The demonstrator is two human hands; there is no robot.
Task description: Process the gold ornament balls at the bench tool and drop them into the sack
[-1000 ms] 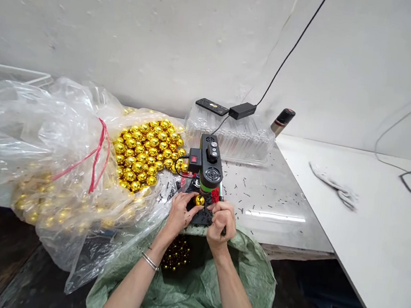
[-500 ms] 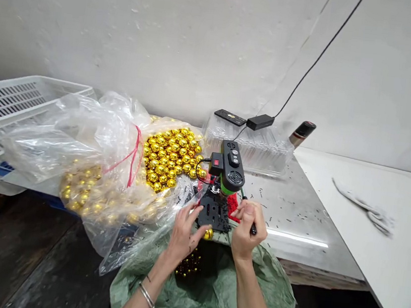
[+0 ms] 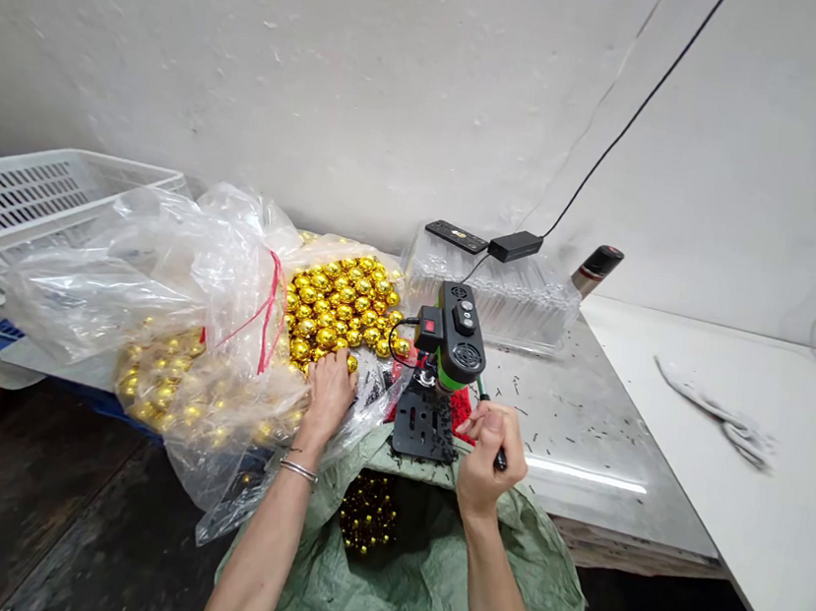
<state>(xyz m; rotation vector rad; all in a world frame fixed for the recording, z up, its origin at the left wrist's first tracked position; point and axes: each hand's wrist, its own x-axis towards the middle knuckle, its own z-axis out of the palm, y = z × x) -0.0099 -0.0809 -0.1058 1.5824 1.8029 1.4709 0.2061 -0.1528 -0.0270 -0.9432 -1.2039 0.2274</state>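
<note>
My left hand (image 3: 330,390) reaches into the near edge of a pile of shiny gold balls (image 3: 338,302), its fingers curled down around a gold ball (image 3: 351,363) there; the fingertips are partly hidden. My right hand (image 3: 491,460) is wrapped round the black-ended lever handle (image 3: 501,459) of a small bench machine. The machine has a black-and-green motor head (image 3: 461,332) with a red switch box (image 3: 430,326) beside it. Under the head, a slotted black base plate (image 3: 413,430) carries no ball. Black shavings lie around it.
Below the plate, an open green sack (image 3: 533,559) holds gold balls. Clear plastic bags (image 3: 192,249) tied with pink string and a white basket (image 3: 57,193) stand left. Behind are a clear box (image 3: 527,305), a power adapter (image 3: 515,246) and a bottle (image 3: 598,269). Gloves (image 3: 722,413) lie right.
My left hand has moved from the base plate leftward and away from me to the gold balls. The ball at the plate's front edge is gone from there. My right hand stays on the lever.
</note>
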